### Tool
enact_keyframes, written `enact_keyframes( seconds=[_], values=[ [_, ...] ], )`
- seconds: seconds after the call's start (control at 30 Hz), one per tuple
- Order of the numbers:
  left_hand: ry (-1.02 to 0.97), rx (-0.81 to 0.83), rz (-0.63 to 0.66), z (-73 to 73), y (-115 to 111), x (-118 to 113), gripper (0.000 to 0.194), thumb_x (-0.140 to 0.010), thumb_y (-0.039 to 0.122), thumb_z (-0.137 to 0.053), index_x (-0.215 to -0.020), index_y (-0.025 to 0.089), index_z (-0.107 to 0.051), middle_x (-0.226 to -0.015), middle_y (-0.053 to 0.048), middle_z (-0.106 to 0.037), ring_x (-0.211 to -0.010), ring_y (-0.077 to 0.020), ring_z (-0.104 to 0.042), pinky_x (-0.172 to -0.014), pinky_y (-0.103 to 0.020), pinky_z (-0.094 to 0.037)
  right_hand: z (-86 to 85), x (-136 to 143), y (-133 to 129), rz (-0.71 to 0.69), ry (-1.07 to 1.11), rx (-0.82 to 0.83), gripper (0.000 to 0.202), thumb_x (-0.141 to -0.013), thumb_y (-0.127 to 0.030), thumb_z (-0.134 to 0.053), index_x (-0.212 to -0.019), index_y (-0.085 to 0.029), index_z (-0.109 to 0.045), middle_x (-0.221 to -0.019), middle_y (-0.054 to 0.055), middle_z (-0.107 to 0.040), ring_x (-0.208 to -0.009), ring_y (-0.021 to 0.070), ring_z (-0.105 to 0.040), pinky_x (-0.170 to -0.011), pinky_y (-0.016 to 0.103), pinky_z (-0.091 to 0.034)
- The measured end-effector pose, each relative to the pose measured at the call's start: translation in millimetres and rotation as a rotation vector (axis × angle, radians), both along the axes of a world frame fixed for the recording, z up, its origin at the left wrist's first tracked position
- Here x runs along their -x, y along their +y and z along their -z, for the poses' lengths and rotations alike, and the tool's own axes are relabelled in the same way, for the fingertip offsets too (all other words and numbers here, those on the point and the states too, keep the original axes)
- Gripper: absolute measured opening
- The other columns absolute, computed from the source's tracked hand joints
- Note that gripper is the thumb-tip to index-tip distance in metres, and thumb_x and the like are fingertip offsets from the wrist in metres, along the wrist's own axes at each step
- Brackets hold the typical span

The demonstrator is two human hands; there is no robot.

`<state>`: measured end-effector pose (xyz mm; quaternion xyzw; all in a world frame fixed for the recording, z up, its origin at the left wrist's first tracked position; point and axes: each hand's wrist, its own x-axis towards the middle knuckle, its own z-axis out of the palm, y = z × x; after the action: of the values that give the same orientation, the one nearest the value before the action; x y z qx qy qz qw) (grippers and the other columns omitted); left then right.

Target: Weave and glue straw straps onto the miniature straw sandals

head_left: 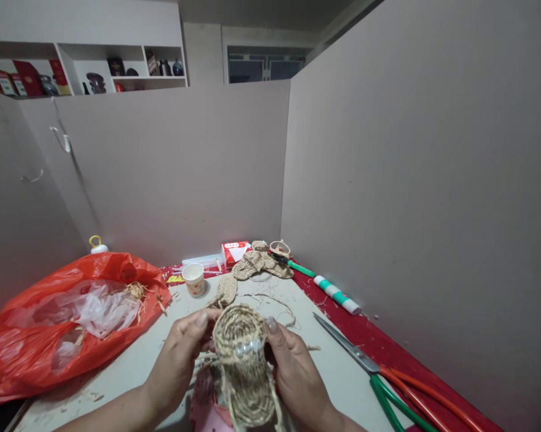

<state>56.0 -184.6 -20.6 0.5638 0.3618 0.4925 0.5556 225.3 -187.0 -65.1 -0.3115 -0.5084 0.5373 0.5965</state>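
A long woven straw piece (246, 366), rounded at both ends and with coiled rows, is held upright in front of me. My left hand (183, 351) grips its upper left edge between thumb and fingers. On the opposite edge, the thumb of my right hand (295, 372) presses near the top, the other fingers behind it. Loose straw strands hang around its lower part. Just behind it on the pale board lies a smaller woven piece (227, 290), with a thin straw cord (282, 302) curving to its right.
Left is a red plastic bag (32, 324) with straw scraps. A paper cup (194, 280), a red box (234, 254) and woven pieces (261, 264) stand behind. Large scissors (364, 360) and a green-white roll (337, 294) lie right. Grey partitions (198, 168) enclose the table.
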Motion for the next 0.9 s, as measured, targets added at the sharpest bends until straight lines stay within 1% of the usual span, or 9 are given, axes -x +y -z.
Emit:
enact_keyframes(
  seconds=[0.1, 0.2, 0.33, 0.43, 0.57, 0.63, 0.7, 0.8, 0.9],
  values=[
    [-0.003, 0.039, -0.037, -5.6, 1.0, 2.1, 0.037, -0.081, 0.05, -0.062, -0.091, 0.016, -0.072, -0.084, -0.006, -0.068, -0.08, -0.018, -0.057, -0.074, -0.026, -0.042, 4.5, 3.7, -1.6, -0.092, -0.004, 0.014, 0.044, -0.09, -0.056, -0.049, -0.076, -0.017, -0.062, -0.07, 0.002, -0.061, -0.067, 0.0166, -0.053, -0.062, 0.026, -0.044],
    [0.056, 0.057, -0.029, -3.5, 0.5, 4.0, 0.026, -0.077, 0.04, -0.071, -0.083, 0.015, -0.071, -0.076, -0.003, -0.066, -0.071, -0.0139, -0.055, -0.068, -0.024, -0.041, 8.6, 7.5, -2.6, -0.115, -0.029, 0.003, 0.044, -0.091, -0.053, -0.049, -0.067, -0.017, -0.054, -0.064, -0.001, -0.052, -0.061, 0.013, -0.043, -0.054, 0.023, -0.037],
    [0.085, 0.023, -0.104, -1.5, 0.3, 4.7, 0.026, -0.074, 0.04, -0.074, -0.072, 0.014, -0.069, -0.065, -0.001, -0.06, -0.061, -0.0096, -0.048, -0.06, -0.021, -0.038, 7.3, 5.7, -1.2, -0.146, -0.048, 0.025, 0.043, -0.093, -0.051, -0.046, -0.068, -0.017, -0.052, -0.065, -0.001, -0.049, -0.062, 0.0126, -0.041, -0.056, 0.023, -0.036],
    [0.112, 0.018, -0.191, -5.0, 0.8, 4.1, 0.03, -0.072, 0.043, -0.074, -0.068, 0.014, -0.068, -0.061, 0.0, -0.058, -0.057, -0.0085, -0.045, -0.055, -0.02, -0.036, -0.7, -0.3, -1.4, -0.175, -0.094, -0.032, 0.043, -0.092, -0.052, -0.048, -0.07, -0.017, -0.057, -0.066, -0.001, -0.05, -0.064, 0.0136, -0.044, -0.06, 0.024, -0.038],
    [0.157, -0.034, -0.241, -8.9, 0.5, 3.2, 0.032, -0.072, 0.045, -0.073, -0.067, 0.014, -0.066, -0.059, 0.001, -0.056, -0.055, -0.0087, -0.044, -0.052, -0.02, -0.035, -12.8, -2.9, -4.5, -0.373, -0.085, -0.1, 0.034, -0.082, -0.048, -0.065, -0.093, -0.016, -0.067, -0.077, 0.002, -0.061, -0.076, 0.0184, -0.053, -0.072, 0.029, -0.044],
    [0.187, -0.064, -0.229, -9.8, 0.8, 3.4, 0.033, -0.072, 0.046, -0.073, -0.065, 0.014, -0.066, -0.057, 0.001, -0.055, -0.054, -0.0084, -0.042, -0.051, -0.02, -0.033, -14.4, -0.2, -5.5, -0.401, -0.106, -0.058, 0.03, -0.077, -0.04, -0.072, -0.096, -0.016, -0.069, -0.078, 0.002, -0.063, -0.076, 0.0186, -0.055, -0.072, 0.029, -0.044],
    [0.222, -0.066, -0.195, -11.3, 2.4, 5.0, 0.035, -0.073, 0.047, -0.071, -0.064, 0.014, -0.066, -0.056, 0.001, -0.055, -0.055, -0.0087, -0.042, -0.052, -0.02, -0.033, -12.1, 3.1, -5.1, -0.379, -0.129, -0.012, 0.025, -0.077, -0.035, -0.074, -0.092, -0.015, -0.071, -0.075, 0.001, -0.064, -0.072, 0.0171, -0.055, -0.068, 0.027, -0.043],
    [0.276, -0.07, -0.139, -16.4, 6.6, 10.1, 0.036, -0.078, 0.048, -0.066, -0.066, 0.014, -0.067, -0.06, 0.0, -0.057, -0.059, -0.01, -0.045, -0.056, -0.021, -0.035, -5.6, 4.7, -2.2, -0.389, -0.101, 0.017, 0.023, -0.078, -0.035, -0.074, -0.087, -0.014, -0.073, -0.071, 0.0, -0.063, -0.068, 0.0152, -0.053, -0.065, 0.026, -0.042],
    [0.305, -0.041, -0.051, -23.1, 9.7, 15.4, 0.03, -0.077, 0.043, -0.069, -0.069, 0.015, -0.067, -0.061, 0.001, -0.057, -0.06, -0.0097, -0.044, -0.057, -0.021, -0.035, -1.6, 2.8, 1.4, -0.382, -0.093, 0.02, 0.024, -0.076, -0.037, -0.075, -0.086, -0.014, -0.073, -0.07, 0.0, -0.061, -0.069, 0.0148, -0.052, -0.065, 0.026, -0.042]
  ],
)
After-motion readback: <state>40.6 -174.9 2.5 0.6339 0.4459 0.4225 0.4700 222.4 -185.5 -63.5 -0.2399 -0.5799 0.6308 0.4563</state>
